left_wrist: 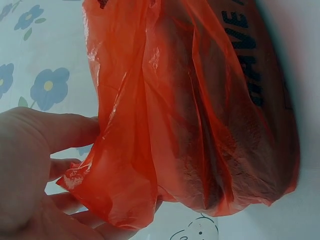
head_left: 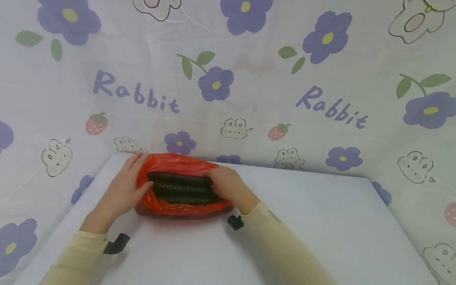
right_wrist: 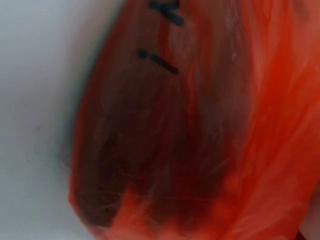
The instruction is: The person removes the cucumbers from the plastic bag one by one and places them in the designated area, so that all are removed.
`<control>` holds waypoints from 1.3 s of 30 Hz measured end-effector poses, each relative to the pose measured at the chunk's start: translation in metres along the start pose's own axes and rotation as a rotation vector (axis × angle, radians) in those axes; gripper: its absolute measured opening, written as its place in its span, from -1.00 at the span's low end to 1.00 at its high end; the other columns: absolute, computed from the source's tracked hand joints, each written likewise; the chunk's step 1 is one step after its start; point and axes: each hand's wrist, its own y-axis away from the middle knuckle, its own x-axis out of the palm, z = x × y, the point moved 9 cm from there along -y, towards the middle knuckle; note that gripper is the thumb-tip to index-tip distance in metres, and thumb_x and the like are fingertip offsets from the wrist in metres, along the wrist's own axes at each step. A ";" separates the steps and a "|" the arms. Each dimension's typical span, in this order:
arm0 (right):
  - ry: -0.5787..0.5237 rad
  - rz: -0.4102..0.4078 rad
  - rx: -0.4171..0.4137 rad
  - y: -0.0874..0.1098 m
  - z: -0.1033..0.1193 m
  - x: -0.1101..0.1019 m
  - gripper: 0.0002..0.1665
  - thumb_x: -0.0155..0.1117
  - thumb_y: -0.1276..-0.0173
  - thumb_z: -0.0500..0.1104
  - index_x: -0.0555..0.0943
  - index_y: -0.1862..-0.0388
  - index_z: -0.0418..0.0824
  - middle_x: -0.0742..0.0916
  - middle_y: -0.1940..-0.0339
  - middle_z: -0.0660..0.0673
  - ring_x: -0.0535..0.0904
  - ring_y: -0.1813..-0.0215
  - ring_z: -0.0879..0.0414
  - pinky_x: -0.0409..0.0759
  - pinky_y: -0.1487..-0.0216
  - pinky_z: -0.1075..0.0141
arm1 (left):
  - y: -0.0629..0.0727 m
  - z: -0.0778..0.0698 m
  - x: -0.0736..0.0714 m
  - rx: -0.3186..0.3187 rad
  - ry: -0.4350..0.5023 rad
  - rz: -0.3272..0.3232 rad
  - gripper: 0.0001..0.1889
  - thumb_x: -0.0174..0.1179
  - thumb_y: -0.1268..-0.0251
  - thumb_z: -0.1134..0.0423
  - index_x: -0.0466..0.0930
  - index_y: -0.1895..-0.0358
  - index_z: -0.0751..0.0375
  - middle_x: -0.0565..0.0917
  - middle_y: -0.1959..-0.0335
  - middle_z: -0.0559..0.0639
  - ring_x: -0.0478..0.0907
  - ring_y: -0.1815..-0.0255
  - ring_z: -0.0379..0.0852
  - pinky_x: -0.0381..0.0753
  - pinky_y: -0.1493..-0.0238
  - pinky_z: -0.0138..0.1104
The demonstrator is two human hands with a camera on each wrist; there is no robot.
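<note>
A red plastic bag (head_left: 171,161) lies with its mouth spread, several dark green cucumbers (head_left: 181,190) side by side inside it. My left hand (head_left: 124,190) holds the bag's left side, thumb at the mouth near the cucumber ends and fingers outside along the far corner. In the left wrist view, thin red film (left_wrist: 125,150) hangs between the fingers of that hand. My right hand (head_left: 229,184) reaches into the mouth at the right, fingers curled on the cucumbers' right ends. In the right wrist view the bag (right_wrist: 165,125) hides nearly all of that hand.
The bag rests on a white table (head_left: 303,229), toward its far left. Behind the table hangs a cloth (head_left: 249,95) printed with flowers and rabbits. Dark straps or mounts (head_left: 117,243) stick out near both wrists.
</note>
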 end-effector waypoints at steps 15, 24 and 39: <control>0.189 -0.041 0.014 -0.002 0.003 0.001 -0.76 0.47 -0.49 -0.18 0.78 -0.06 0.09 0.81 0.24 0.04 0.69 0.24 0.06 0.80 0.07 0.11 | 0.002 0.002 -0.004 0.000 -0.011 -0.011 -0.08 0.39 -0.44 0.35 0.07 -0.74 0.30 0.08 -0.71 0.40 0.17 -0.62 0.52 0.37 -0.41 0.41; 0.250 -0.125 0.032 0.005 0.008 -0.016 -0.87 0.50 -0.49 -0.12 0.78 0.03 0.03 0.83 0.29 0.02 0.71 0.29 0.05 0.80 0.18 0.13 | 0.001 0.000 -0.004 -0.007 -0.003 -0.013 -0.07 0.41 -0.43 0.36 0.07 -0.74 0.29 0.09 -0.72 0.37 0.16 -0.64 0.49 0.38 -0.41 0.39; 0.149 -0.183 0.001 0.016 0.004 -0.028 -0.83 0.47 -0.51 -0.21 0.73 -0.01 -0.03 0.82 0.22 0.04 0.70 0.23 0.07 0.79 0.02 0.17 | 0.000 0.002 -0.004 -0.015 0.002 0.000 -0.06 0.42 -0.43 0.35 0.07 -0.75 0.27 0.08 -0.73 0.36 0.17 -0.64 0.49 0.39 -0.40 0.39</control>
